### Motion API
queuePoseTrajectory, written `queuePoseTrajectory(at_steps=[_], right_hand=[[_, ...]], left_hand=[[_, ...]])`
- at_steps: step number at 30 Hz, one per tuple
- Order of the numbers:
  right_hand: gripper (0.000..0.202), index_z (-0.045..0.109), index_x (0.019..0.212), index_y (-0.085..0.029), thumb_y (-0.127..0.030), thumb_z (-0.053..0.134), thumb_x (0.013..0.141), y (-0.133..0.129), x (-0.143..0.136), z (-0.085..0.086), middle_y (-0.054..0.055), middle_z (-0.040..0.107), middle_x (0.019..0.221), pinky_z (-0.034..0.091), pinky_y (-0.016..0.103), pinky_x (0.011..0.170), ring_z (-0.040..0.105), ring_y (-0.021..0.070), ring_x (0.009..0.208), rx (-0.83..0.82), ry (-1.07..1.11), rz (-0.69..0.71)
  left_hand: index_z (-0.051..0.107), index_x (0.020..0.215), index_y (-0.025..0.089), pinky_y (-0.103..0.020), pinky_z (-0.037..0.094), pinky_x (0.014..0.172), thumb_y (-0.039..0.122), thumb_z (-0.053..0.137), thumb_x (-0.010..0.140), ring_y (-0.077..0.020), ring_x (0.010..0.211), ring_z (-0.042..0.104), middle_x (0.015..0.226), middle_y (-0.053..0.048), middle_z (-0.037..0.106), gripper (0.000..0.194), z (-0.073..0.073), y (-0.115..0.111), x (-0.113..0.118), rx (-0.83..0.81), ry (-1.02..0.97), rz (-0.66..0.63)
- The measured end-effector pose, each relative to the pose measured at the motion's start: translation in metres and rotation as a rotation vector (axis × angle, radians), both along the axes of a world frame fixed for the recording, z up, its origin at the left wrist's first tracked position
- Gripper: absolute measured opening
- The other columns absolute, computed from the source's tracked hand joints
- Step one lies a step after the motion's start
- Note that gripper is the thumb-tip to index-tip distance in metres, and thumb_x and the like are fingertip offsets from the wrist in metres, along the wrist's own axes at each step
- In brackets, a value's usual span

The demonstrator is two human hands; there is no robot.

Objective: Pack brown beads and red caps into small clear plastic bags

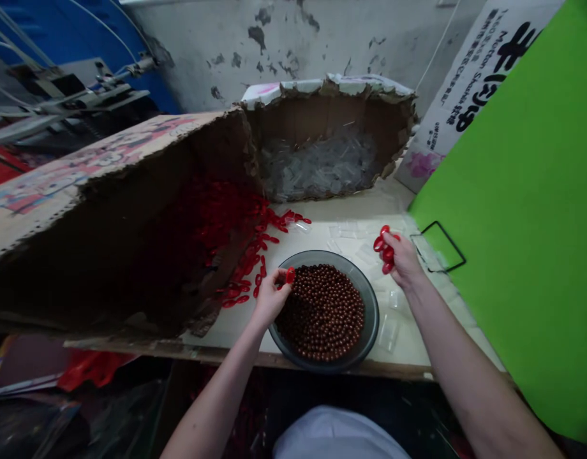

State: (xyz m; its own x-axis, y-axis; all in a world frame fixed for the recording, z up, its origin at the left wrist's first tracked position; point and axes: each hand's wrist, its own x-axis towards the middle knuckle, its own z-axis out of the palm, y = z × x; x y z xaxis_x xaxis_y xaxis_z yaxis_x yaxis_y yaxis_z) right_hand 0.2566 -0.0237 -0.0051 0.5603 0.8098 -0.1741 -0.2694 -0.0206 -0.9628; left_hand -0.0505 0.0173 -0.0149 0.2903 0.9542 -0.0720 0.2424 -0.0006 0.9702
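My left hand [271, 296] is closed in a pinch on a small glossy red plastic piece [290, 275], above the left rim of a round grey bowl [372, 322]. Shiny brown beads [329, 312] fill much of that bowl. To the right of the bowl, my right hand [404, 260] is closed around several red plastic pieces [387, 254] that stick out past the fingers. More loose red pieces [248, 261] spill over the table from a cardboard box on the left. What exactly the red pieces are, I cannot make out.
The cut-open cardboard box [97, 172] stands at left, its inside dark. Behind, another cardboard box [389, 121] holds clear plastic tubes [322, 162]. Further clear pieces [389, 333] lie on the pale table [317, 234]. A green panel [527, 210] with a black wire handle borders the right.
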Motion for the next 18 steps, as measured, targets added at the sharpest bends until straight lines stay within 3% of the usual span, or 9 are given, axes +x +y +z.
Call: queuePoseTrajectory(at_steps=[4, 8, 10, 14, 18], right_hand=[[0.034, 0.047, 0.084, -0.023, -0.048, 0.067, 0.073, -0.012, 0.034, -0.022, -0.008, 0.054, 0.053, 0.024, 0.013, 0.025, 0.044, 0.0078, 0.036, -0.067, -0.217, -0.109], [0.036, 0.045, 0.082, -0.023, -0.051, 0.064, 0.074, -0.023, 0.050, -0.035, -0.008, 0.056, 0.054, 0.024, 0.014, 0.028, 0.042, 0.0067, 0.035, -0.104, -0.359, -0.143], [0.035, 0.045, 0.084, -0.023, -0.053, 0.062, 0.076, -0.025, 0.053, -0.036, -0.007, 0.059, 0.059, 0.028, 0.015, 0.031, 0.045, 0.0071, 0.039, -0.104, -0.404, -0.152], [0.040, 0.047, 0.082, -0.022, -0.048, 0.073, 0.066, -0.025, 0.057, -0.031, -0.007, 0.056, 0.057, 0.032, 0.016, 0.036, 0.046, 0.0075, 0.043, -0.111, -0.443, -0.130], [0.042, 0.041, 0.088, -0.024, -0.062, 0.056, 0.075, -0.022, 0.057, -0.018, -0.005, 0.061, 0.066, 0.036, 0.018, 0.038, 0.050, 0.0093, 0.045, -0.085, -0.409, -0.148]], left_hand=[[0.062, 0.080, 0.017, -0.024, 0.042, 0.069, 0.019, 0.058, 0.067, -0.0143, 0.073, 0.057, 0.076, 0.000, 0.065, 0.014, -0.003, -0.001, -0.002, 0.012, 0.021, -0.014], [0.061, 0.080, 0.017, -0.024, 0.042, 0.068, 0.020, 0.058, 0.067, -0.0148, 0.073, 0.058, 0.076, 0.000, 0.064, 0.013, -0.003, -0.001, 0.003, 0.011, 0.017, -0.038], [0.061, 0.081, 0.017, -0.024, 0.042, 0.067, 0.020, 0.056, 0.071, -0.0150, 0.073, 0.058, 0.076, 0.000, 0.064, 0.012, -0.003, 0.000, 0.006, 0.068, 0.059, -0.061], [0.060, 0.085, 0.019, -0.026, 0.043, 0.070, 0.015, 0.050, 0.073, -0.0163, 0.076, 0.058, 0.080, -0.001, 0.065, 0.016, -0.003, 0.003, 0.008, 0.223, 0.179, -0.090], [0.061, 0.086, 0.021, -0.031, 0.041, 0.077, 0.008, 0.049, 0.071, -0.0198, 0.082, 0.055, 0.083, -0.003, 0.061, 0.023, -0.004, 0.008, 0.007, 0.340, 0.290, -0.120]])
